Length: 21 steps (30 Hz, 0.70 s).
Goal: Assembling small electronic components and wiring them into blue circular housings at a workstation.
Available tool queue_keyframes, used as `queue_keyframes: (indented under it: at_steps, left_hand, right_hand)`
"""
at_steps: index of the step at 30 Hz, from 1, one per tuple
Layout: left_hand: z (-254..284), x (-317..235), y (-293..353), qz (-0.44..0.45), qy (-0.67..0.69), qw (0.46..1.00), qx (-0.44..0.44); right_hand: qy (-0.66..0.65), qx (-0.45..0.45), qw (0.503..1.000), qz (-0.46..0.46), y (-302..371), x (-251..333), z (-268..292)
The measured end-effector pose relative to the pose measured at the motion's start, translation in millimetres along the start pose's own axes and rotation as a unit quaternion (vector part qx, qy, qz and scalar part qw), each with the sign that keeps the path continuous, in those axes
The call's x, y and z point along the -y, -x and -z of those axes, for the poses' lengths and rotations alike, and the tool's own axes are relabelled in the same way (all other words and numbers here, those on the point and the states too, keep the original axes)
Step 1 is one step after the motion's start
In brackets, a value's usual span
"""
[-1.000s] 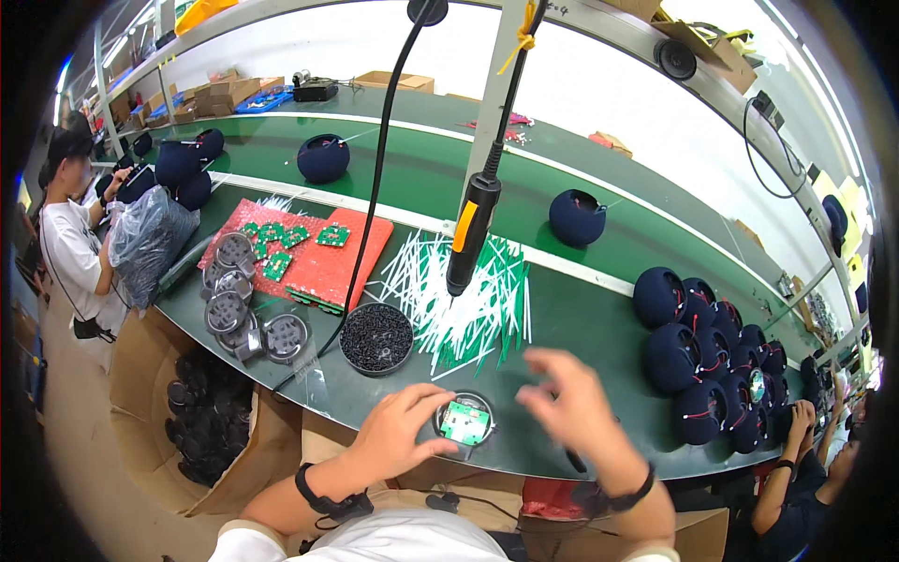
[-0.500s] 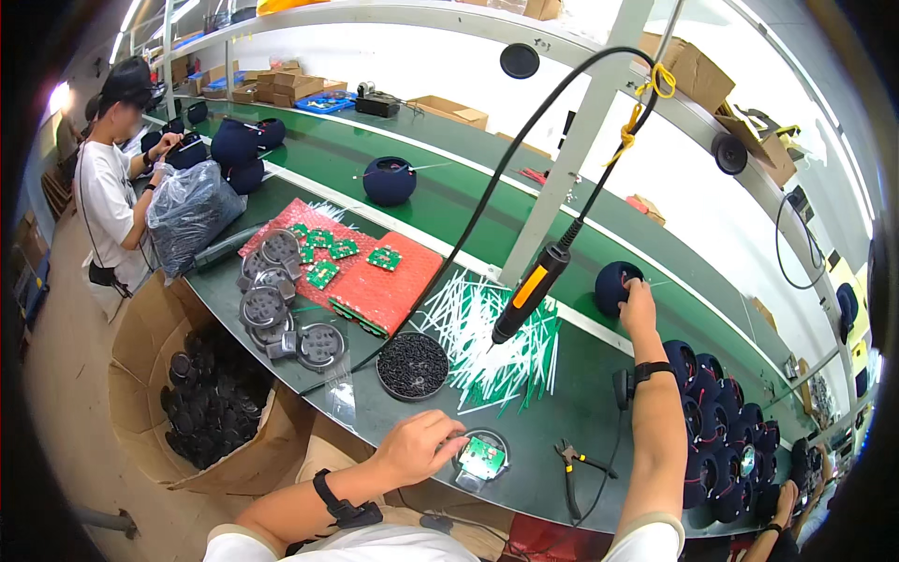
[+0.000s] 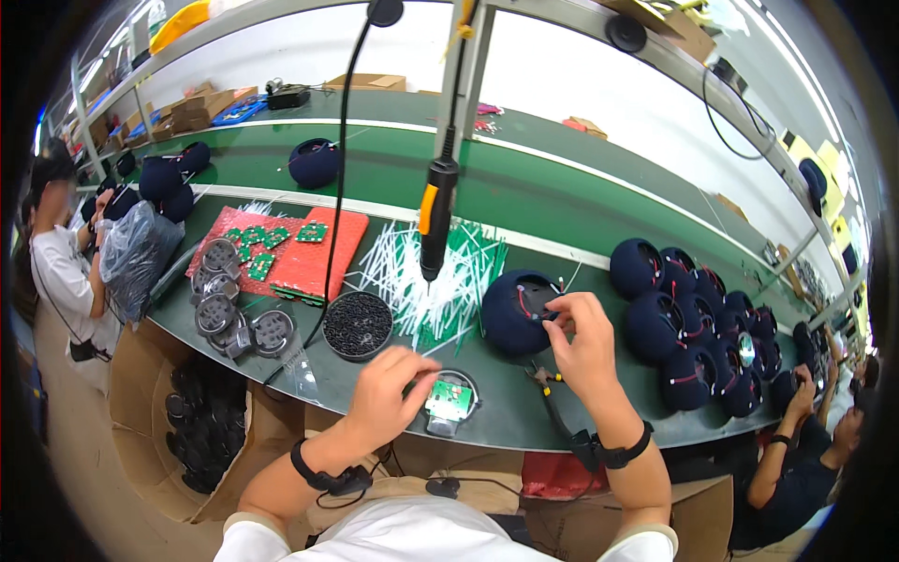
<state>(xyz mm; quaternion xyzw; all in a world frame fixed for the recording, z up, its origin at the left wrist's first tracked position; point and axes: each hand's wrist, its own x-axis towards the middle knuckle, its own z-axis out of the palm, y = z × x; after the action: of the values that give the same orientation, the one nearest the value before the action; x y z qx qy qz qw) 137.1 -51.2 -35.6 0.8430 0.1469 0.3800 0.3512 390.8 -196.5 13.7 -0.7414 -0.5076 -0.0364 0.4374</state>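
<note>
A navy, fabric-looking round shell [image 3: 513, 323] rests on the bench in front of me, its wide opening facing up and right. My right hand [image 3: 585, 342] is closed at the edge of that opening, thumb and fingertips together by the rim and a thin red wire. My left hand [image 3: 386, 398] hovers over the bench edge, fingers bent and thumb apart, with nothing visible in it. Just right of its fingertips lies a dark round base [image 3: 468, 382] with a green circuit board [image 3: 449, 400] on it. Cutters [image 3: 552, 398] with black-and-yellow handles lie between the hands, partly hidden by my right wrist.
A black-and-orange electric screwdriver [image 3: 436, 211] hangs above white cable ties [image 3: 403, 272]. A dish of black screws [image 3: 358, 325], grey round parts [image 3: 217, 314] and boards on red bubble wrap [image 3: 339, 245] lie left. More navy shells [image 3: 655, 326] crowd the right. Co-workers sit at both sides.
My right hand has brought the navy shell from the green belt to the near bench. My left hand has drawn slightly away from the circuit board. The view has turned right.
</note>
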Motion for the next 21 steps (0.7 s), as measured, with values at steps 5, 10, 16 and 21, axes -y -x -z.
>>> queue_keyframes:
  at_steps: [5, 10, 16, 21]
  left_hand:
    - [-44, -49, -75, -0.167, -0.096, 0.981, 0.039]
    - [-108, -44, -111, -0.163, -0.275, 0.935, 0.152]
    - [-88, -50, -101, -0.160, -0.194, 0.936, 0.247]
    - [-95, -86, -90, -0.226, -0.144, 0.945, 0.188]
  right_hand:
    - [0.267, 0.087, 0.960, -0.019, 81, -8, 22]
    - [0.317, 0.046, 0.947, -0.014, 137, -25, 8]
    - [0.112, -0.177, 0.972, -0.107, 162, -42, 35]
    - [0.056, -0.127, 0.976, -0.168, 163, -43, 42]
